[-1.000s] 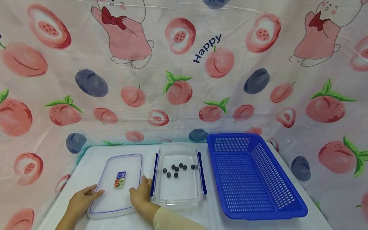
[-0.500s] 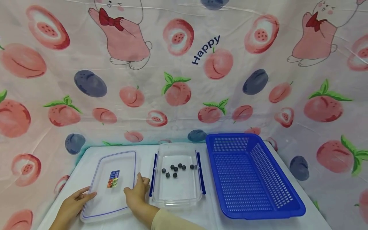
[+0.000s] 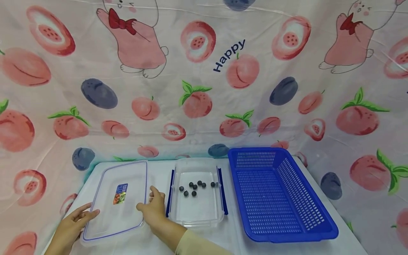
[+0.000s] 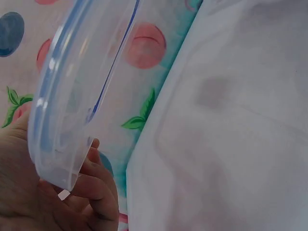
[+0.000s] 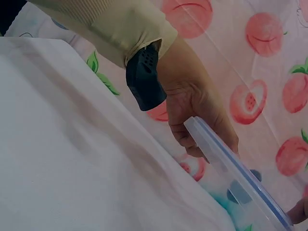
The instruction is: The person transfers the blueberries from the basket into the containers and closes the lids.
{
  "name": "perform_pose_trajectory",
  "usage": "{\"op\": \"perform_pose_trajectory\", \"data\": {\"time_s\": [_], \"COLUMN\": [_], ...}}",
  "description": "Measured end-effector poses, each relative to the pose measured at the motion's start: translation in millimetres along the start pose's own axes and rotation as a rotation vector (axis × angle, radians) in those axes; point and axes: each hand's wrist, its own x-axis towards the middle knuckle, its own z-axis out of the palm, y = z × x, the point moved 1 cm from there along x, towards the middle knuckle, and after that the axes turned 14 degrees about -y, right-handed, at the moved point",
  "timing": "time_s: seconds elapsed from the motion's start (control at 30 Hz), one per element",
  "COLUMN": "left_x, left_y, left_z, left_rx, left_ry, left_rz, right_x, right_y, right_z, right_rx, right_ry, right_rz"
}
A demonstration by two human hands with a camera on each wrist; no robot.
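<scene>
Both hands hold a clear plastic lid (image 3: 109, 221) with a blue seal line and a small vegetable-picture label, at the left of the head view. My left hand (image 3: 71, 225) grips its left edge, thumb on top; the left wrist view shows fingers curled under the lid (image 4: 57, 120), well off the white table. My right hand (image 3: 156, 209) holds the opposite edge, its thumb over the rim. Right of it stands a clear plastic box (image 3: 196, 216) with blue side clips and several small dark balls (image 3: 194, 193) inside. In the right wrist view the lid (image 5: 240, 178) appears edge-on.
A blue perforated basket (image 3: 277, 237) stands on the right of the white-clothed table (image 3: 234, 233). Behind rises a peach-print curtain (image 3: 191, 141). A sleeved arm with a dark wrist device (image 5: 144, 79) crosses the right wrist view.
Both hands have moved left with the lid, which has tilted and risen toward its far end. The box, balls and basket have stayed in place.
</scene>
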Motion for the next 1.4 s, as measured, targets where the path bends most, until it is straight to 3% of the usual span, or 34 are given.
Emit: {"op": "perform_pose_trajectory", "data": {"time_s": [0.23,0.43,0.83,1.4], "left_x": [-8.5,-19.7,-36.9,-27.7], "left_y": [8.4,20.2,41.3,77.3], "left_z": [2.6,10.5,44.2,106.1], "left_rx": [-0.028,-0.126,-0.203,-0.184], "left_ry": [-0.025,-0.018,-0.028,-0.058], "left_rz": [0.025,0.054,0.176,0.276], "right_x": [-4.0,-8.0,-23.6,-42.2], "right_y": [-14.1,-18.7,-27.3,-27.2], "right_z": [-16.4,-39.0,-90.1,-167.5], "right_rx": [0.005,-0.023,-0.125,-0.291], "right_ry": [-0.069,-0.133,-0.227,-0.188], "right_rz": [0.002,-0.011,-0.055,-0.033]}}
